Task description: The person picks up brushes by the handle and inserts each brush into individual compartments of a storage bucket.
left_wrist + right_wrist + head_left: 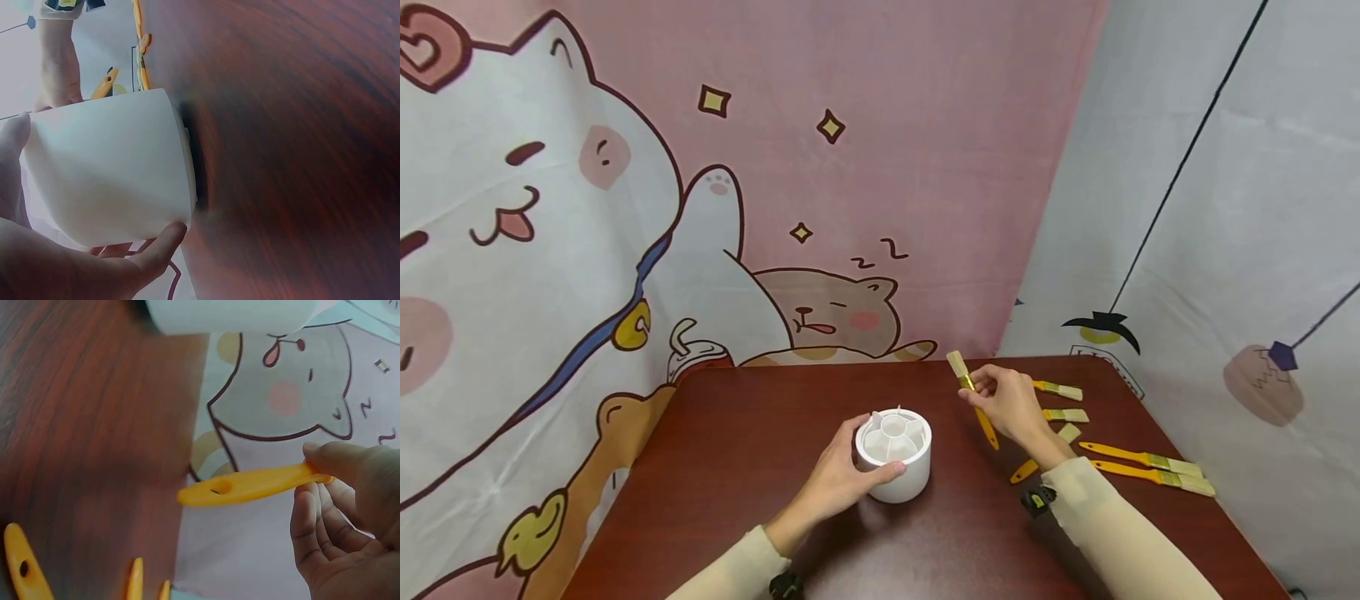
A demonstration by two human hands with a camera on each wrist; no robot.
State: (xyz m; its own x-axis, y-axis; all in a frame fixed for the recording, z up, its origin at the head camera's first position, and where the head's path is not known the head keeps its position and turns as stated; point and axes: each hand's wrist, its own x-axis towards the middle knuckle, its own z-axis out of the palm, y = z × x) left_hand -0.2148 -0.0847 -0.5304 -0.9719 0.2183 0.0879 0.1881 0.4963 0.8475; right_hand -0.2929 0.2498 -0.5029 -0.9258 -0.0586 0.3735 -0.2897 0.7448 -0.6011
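Observation:
A white round brush holder with divided compartments (912,479) stands near the middle of the table. My left hand (841,475) grips its left side, thumb across the front. The left wrist view shows the holder's smooth wall (115,165) between thumb and fingers. To the right of the holder, my right hand (1011,404) pinches a paintbrush (986,427) between thumb and fingertips. Its pale bristles point up and its yellow handle slants downward. In the right wrist view the brush's handle (244,487) shows a hanging hole, while the bristles are hidden behind the hand.
Several more yellow-handled paintbrushes lie on the right of the dark red-brown table (760,450). Two of them, including the nearest brush (1150,475), lie side by side at the right edge; another brush (1026,472) is partly under my right wrist. A cartoon-printed cloth (940,167) hangs behind.

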